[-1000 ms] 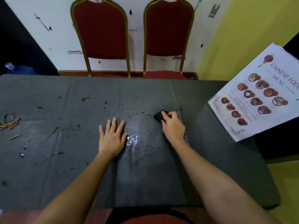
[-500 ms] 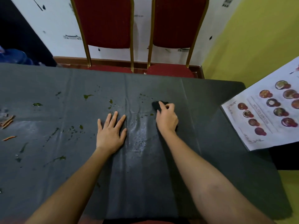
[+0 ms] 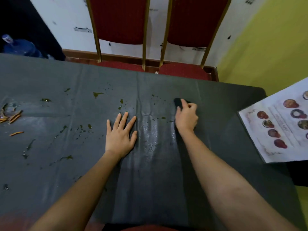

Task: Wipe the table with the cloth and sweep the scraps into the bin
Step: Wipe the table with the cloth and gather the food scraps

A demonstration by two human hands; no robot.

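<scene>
Two bare hands are recorded in the head view, both resting on a table covered by a dark grey sheet. The left hand lies palm down near the middle of the table, its fingers straight and spread, holding nothing. The right hand sits to its right and slightly farther from the viewer. Its fingers are curled round a small dark cloth and press it to the surface. Only the far end of the cloth shows beyond the knuckles. A wet, glistening streak with droplets runs between the two hands toward the near edge. Small green scraps are scattered over the left half of the table, some just beyond the left hand. Thin orange strips lie near the left edge, well apart from both hands. A white printed menu sheet with pictures of dishes overhangs the table's right end. Two red upholstered chairs with gold frames stand side by side at the far edge. A blue water bottle stands beyond the far left corner.
</scene>
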